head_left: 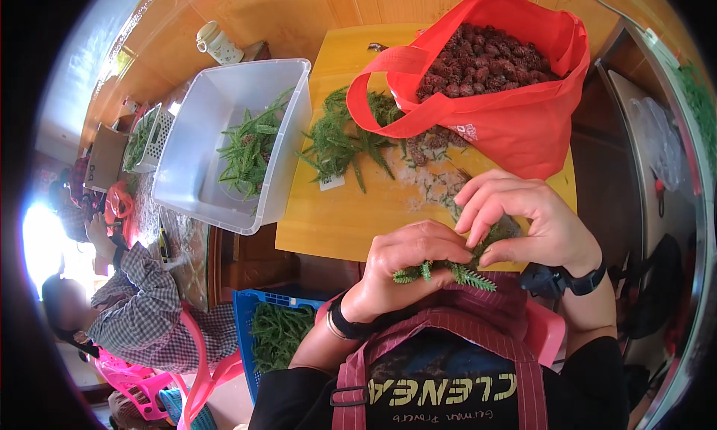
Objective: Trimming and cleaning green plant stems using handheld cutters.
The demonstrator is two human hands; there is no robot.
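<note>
Well, hands (418, 252) near table edge (321, 251)

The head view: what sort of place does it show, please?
Probably a craft workroom, perhaps at home: the left hand holds a conifer-like green sprig, a red tote bag of pinecones stands on a yellow tabletop, and similar sprigs lie in a translucent plastic bin.

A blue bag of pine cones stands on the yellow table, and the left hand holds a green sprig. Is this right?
No: the head view shows a red bag, not blue. The pine cones, yellow table and left hand holding a green sprig are as you say.
</note>
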